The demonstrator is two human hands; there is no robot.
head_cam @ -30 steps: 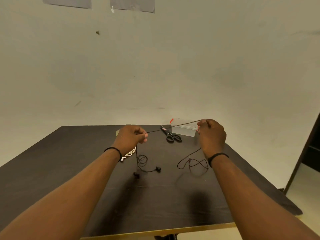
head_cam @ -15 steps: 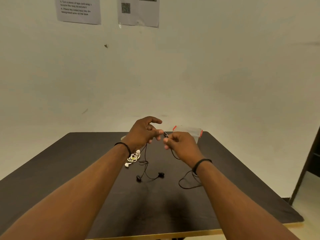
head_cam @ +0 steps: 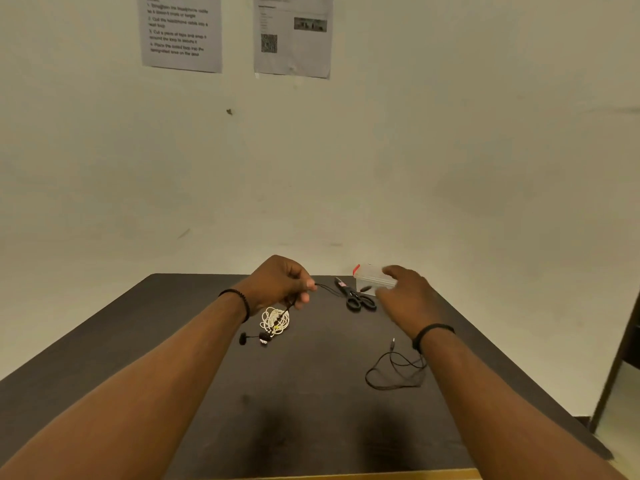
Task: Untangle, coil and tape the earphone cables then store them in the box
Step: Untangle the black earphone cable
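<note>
My left hand (head_cam: 280,284) pinches the black earphone cable (head_cam: 391,372) above the dark table (head_cam: 311,410). From that hand the cable hangs down to two black earbuds (head_cam: 254,337) lying on the table. Its other end lies in loose loops with the plug near my right wrist. A white earphone (head_cam: 275,320) sits coiled under my left hand. My right hand (head_cam: 405,296) hovers, blurred, with its fingers spread in front of the clear box (head_cam: 370,277) with a red clip. Whether the cable runs through my right hand is hidden.
Black-handled scissors (head_cam: 356,297) lie between my hands, just left of the box. Two printed sheets (head_cam: 181,29) hang on the pale wall behind the table. A dark cabinet edge (head_cam: 623,358) stands at the right.
My hands were together at the table's middle; now they have parted. The right hand has swung right toward the box. The camera has tilted up, so more wall shows.
</note>
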